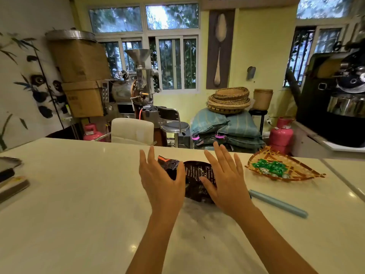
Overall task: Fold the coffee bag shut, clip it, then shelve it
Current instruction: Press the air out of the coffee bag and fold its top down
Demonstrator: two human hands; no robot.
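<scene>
A dark brown coffee bag (197, 175) with pale print lies crumpled on the white counter (79, 204), its open end with an orange mark pointing far left. My left hand (161, 180) hovers over the bag's left part, fingers spread, thumb near the foil. My right hand (227, 180) is spread over the bag's right part, its thumb resting on the foil. Neither hand grips the bag. A long pale blue clip (278, 203) lies on the counter to the right of my right hand.
A woven fan-shaped tray (296, 175) with green packets sits at the right. Dark flat items (9, 178) lie at the counter's left edge. Beyond the counter stand a white chair (132, 130), a stool, sacks, pink gas cylinders and roasting machines.
</scene>
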